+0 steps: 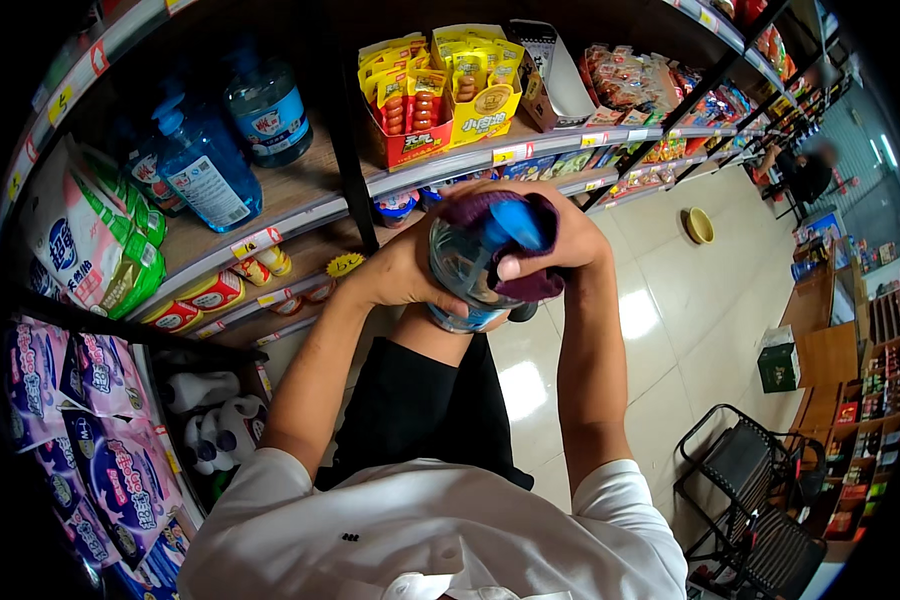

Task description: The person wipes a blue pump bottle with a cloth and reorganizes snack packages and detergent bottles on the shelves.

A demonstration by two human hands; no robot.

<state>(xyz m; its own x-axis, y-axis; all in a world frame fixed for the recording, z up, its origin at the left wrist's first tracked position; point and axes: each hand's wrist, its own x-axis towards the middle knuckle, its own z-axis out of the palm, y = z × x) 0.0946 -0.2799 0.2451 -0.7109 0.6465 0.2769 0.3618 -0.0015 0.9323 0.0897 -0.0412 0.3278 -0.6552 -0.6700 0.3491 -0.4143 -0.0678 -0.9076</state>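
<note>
Both hands gripping a clear-blue pump bottle, purple cloth at its top

Far to the left of the hands, purple-and-pink packs (pixel 120 470) are filling the lower corner, and a white-and-green pack (pixel 75 235) is sitting above them. Nearer to the left hand, a blue pump bottle on the shelf (pixel 205 190) is standing beside other bottles of blue liquid. Below these, left of the left forearm, white bottles (pixel 235 425) are resting low down.

The left hand (pixel 395 270) is gripping the side of the held pump bottle (pixel 457 262), its thumb lying across the front; its other fingers are mostly hiding behind. The bottle is staying between the two hands, above the person's bare leg and black shorts (pixel 410 400). Beyond the hands, a red snack box (pixel 410 145) and a yellow snack box (pixel 485 120) are standing side by side on the shelf.

The right hand (pixel 570 230) is closing around a purple cloth (pixel 538 288), which is wrapping partly around the blue pump top (pixel 515 222). To the right of the hands, a yellow bowl (pixel 699 226) is lying on the floor, and a black folding chair (pixel 735 460) is standing nearer the person
</note>
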